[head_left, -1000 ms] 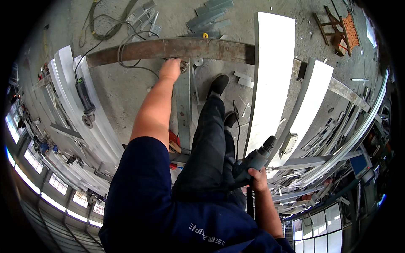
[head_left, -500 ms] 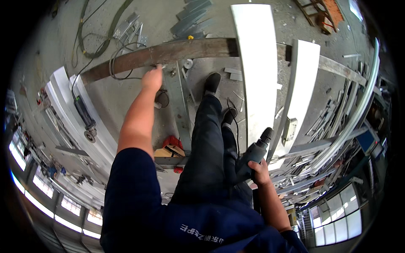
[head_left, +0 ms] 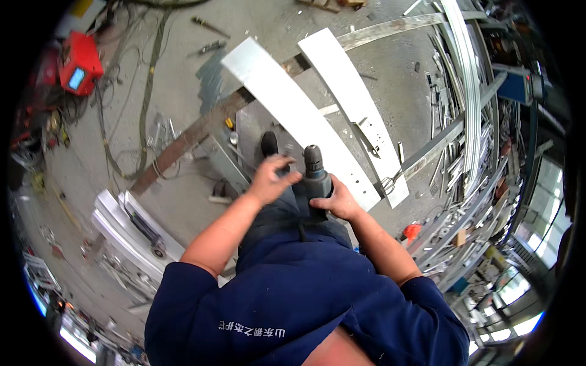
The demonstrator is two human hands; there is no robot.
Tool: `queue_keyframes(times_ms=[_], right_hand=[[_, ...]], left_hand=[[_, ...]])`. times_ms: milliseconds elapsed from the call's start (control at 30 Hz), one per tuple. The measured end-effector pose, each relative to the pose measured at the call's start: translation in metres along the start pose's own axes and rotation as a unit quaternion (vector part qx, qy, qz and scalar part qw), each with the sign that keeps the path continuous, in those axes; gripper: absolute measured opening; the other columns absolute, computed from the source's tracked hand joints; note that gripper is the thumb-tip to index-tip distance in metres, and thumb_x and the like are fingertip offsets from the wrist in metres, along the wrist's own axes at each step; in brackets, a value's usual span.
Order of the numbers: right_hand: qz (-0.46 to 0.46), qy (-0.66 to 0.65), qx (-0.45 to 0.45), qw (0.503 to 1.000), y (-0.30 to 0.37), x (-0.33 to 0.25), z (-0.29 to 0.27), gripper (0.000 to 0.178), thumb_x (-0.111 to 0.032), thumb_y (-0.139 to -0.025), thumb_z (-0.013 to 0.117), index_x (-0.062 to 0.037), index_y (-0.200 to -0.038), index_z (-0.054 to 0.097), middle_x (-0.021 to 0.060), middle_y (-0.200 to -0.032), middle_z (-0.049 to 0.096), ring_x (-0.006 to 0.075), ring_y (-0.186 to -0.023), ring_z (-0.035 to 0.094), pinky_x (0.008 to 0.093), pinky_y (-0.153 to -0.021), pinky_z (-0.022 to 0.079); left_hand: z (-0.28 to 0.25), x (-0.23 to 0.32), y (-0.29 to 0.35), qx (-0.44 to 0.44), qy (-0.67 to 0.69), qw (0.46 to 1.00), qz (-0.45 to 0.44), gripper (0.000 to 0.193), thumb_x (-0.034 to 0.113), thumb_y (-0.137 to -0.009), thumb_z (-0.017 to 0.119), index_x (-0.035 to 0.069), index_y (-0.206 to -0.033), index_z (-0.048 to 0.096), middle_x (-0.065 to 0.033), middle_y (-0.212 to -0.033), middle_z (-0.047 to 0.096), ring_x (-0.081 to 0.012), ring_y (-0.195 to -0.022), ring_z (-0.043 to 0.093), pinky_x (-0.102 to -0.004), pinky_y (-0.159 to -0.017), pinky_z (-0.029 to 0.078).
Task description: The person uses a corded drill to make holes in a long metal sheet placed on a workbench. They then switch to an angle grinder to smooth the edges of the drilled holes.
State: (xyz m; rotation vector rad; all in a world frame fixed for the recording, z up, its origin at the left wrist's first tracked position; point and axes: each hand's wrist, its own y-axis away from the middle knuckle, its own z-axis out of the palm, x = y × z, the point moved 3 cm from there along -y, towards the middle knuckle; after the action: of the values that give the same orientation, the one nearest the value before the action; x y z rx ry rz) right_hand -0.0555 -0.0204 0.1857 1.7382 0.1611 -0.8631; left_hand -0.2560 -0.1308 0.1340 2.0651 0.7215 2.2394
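My right hand (head_left: 337,198) is wrapped round the body of a dark power drill (head_left: 315,178), its chuck pointing away from me. Just left of the chuck, my left hand (head_left: 271,182) is raised, blurred, with thumb and fingers drawn together. A small greyish thing (head_left: 290,151) shows at its fingertips, too smeared to name. Beyond the drill, a long white metal panel (head_left: 287,100) slants across the steel supports. A second white panel (head_left: 348,91) lies to its right, with a small metal bracket (head_left: 368,135) on it.
An angle grinder (head_left: 144,230) lies on white profiles at the left. A rusty steel beam (head_left: 177,158) crosses under the panels. A red machine (head_left: 80,63) stands far left among cables. Metal offcuts (head_left: 439,201) and long rails (head_left: 469,91) fill the right side.
My left hand has come back from the rusty beam to beside the drill's chuck. The drill has come nearer my middle and turned more straight ahead. My view has swung round.
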Motion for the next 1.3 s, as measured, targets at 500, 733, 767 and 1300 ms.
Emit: queue_keyframes(times_ms=[500, 733, 767, 1300], right_hand=[[-0.279, -0.393, -0.001, 0.876, 0.117, 0.057, -0.034, 0.057, -0.038, -0.098, 0.063, -0.0039, -0.142, 0.050, 0.0097, -0.124, 0.062, 0.0151, -0.104, 0.060, 0.0331, -0.093, 0.049], [-0.235, -0.349, 0.183, 0.889, 0.159, 0.040, -0.062, 0.021, -0.017, -0.097, 0.066, 0.0017, -0.107, 0.065, 0.0059, -0.087, 0.068, 0.0110, -0.072, 0.061, 0.0264, -0.067, 0.051], [-0.239, -0.386, 0.206, 0.867, 0.158, 0.047, -0.072, 0.022, -0.019, -0.097, 0.067, 0.0008, -0.106, 0.066, 0.0046, -0.085, 0.067, 0.0101, -0.070, 0.059, 0.0254, -0.065, 0.050], [-0.254, -0.009, 0.154, 0.955, 0.172, -0.023, -0.115, 0.021, -0.012, -0.089, 0.074, 0.0009, -0.104, 0.068, 0.0043, -0.088, 0.068, 0.0089, -0.079, 0.058, 0.0269, -0.072, 0.049]], left_hand=[[0.143, 0.168, 0.055, -0.232, -0.121, 0.963, 0.070, 0.012, 0.006, -0.079, 0.075, 0.004, -0.081, 0.063, 0.0020, -0.078, 0.061, -0.0062, -0.073, 0.054, -0.0242, -0.067, 0.045], [0.181, 0.162, 0.076, -0.258, -0.157, 0.951, 0.066, 0.012, 0.006, -0.078, 0.076, 0.003, -0.082, 0.066, 0.0001, -0.081, 0.065, -0.0058, -0.077, 0.058, -0.0236, -0.070, 0.048], [0.183, 0.158, 0.075, -0.257, -0.154, 0.951, 0.078, 0.012, 0.006, -0.078, 0.076, 0.003, -0.083, 0.066, -0.0005, -0.082, 0.066, -0.0060, -0.078, 0.059, -0.0236, -0.071, 0.049], [0.188, 0.120, 0.032, -0.258, -0.158, 0.953, -0.020, 0.025, 0.019, -0.074, 0.077, 0.000, -0.083, 0.065, -0.0070, -0.067, 0.062, -0.0146, -0.064, 0.057, -0.0337, -0.066, 0.049]])
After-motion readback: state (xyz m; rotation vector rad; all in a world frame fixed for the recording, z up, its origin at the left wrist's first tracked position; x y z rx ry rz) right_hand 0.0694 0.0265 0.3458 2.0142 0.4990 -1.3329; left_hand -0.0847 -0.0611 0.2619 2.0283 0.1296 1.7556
